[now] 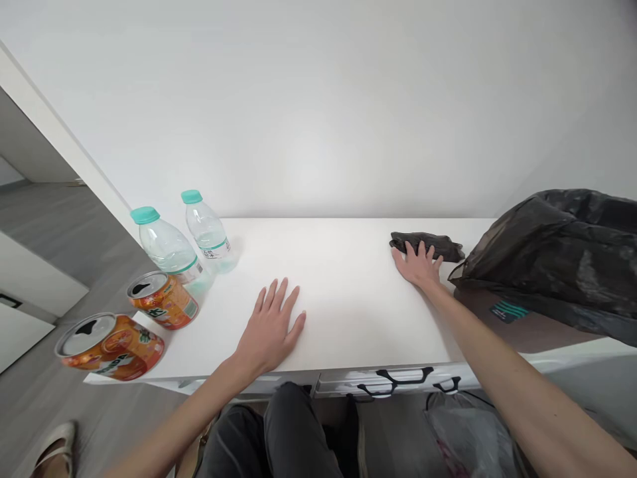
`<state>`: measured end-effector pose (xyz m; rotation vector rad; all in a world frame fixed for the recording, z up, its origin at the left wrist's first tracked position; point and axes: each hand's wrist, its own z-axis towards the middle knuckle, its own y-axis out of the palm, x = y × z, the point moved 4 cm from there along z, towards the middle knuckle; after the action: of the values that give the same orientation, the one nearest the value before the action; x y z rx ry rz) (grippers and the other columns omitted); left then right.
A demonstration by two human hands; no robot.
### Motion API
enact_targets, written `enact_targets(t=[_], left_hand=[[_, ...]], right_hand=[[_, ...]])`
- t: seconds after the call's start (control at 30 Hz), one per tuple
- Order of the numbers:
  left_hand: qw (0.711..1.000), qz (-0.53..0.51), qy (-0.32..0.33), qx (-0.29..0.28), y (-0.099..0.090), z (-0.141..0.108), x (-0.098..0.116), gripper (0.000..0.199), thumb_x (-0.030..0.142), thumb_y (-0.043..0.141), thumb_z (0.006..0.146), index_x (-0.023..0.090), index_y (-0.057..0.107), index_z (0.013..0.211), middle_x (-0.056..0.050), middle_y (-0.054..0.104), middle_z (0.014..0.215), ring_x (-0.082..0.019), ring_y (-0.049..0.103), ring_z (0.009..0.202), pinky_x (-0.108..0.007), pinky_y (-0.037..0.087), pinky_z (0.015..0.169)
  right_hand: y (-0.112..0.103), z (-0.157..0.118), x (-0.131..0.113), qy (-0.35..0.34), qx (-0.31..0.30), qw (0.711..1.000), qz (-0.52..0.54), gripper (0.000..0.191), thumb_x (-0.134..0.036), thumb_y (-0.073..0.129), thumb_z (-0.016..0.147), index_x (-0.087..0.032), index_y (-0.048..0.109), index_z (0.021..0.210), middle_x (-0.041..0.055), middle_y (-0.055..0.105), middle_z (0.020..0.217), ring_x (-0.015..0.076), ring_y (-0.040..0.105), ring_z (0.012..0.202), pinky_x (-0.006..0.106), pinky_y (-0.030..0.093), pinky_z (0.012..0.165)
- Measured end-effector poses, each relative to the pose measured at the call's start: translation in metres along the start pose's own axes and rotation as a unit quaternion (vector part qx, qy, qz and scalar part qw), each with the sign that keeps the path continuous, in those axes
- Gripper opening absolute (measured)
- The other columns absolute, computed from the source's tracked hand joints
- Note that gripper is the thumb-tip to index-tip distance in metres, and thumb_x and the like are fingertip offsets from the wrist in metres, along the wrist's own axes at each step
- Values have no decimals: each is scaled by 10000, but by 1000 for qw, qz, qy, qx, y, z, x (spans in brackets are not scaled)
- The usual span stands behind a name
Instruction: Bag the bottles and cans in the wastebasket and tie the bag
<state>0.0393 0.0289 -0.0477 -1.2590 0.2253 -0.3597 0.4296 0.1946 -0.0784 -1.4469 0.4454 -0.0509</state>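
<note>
My left hand lies flat on the white tabletop, fingers spread, holding nothing. At the right, my right hand rests with spread fingertips touching the near side of a rolled black plastic bundle. Two clear bottles with teal caps, one behind the other, stand left of my left hand. Two orange soda cans, one near the bottles and one at the front left corner, have opened tops.
A bin lined with a black bag stands on the table's right end. A white wall rises behind. Drawers with black handles are under the front edge, with a clear plastic bag below.
</note>
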Motion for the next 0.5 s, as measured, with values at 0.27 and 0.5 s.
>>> enact_targets(t=[0.27, 0.5], left_hand=[[1000, -3, -6, -4, -1, -2, -1, 631, 518, 343, 1093, 179, 434, 1617, -152, 336, 1725, -356, 264, 1618, -580, 285, 1305], [1000, -18, -12, 10, 0, -5, -3, 631, 524, 370, 1085, 176, 459, 1603, -154, 356, 1715, -358, 279, 1612, -581, 281, 1304]], right_hand=[[13, -9, 4, -47, 8, 999, -20, 771, -641, 167, 1052, -217, 379, 1659, 154, 210, 1764, 410, 54, 1634, 682, -11, 1270], [10, -47, 0, -16, 19, 1000, -5, 798, -636, 196, 1047, -174, 260, 1694, 212, 87, 1775, 400, 30, 1639, 691, 60, 1261]])
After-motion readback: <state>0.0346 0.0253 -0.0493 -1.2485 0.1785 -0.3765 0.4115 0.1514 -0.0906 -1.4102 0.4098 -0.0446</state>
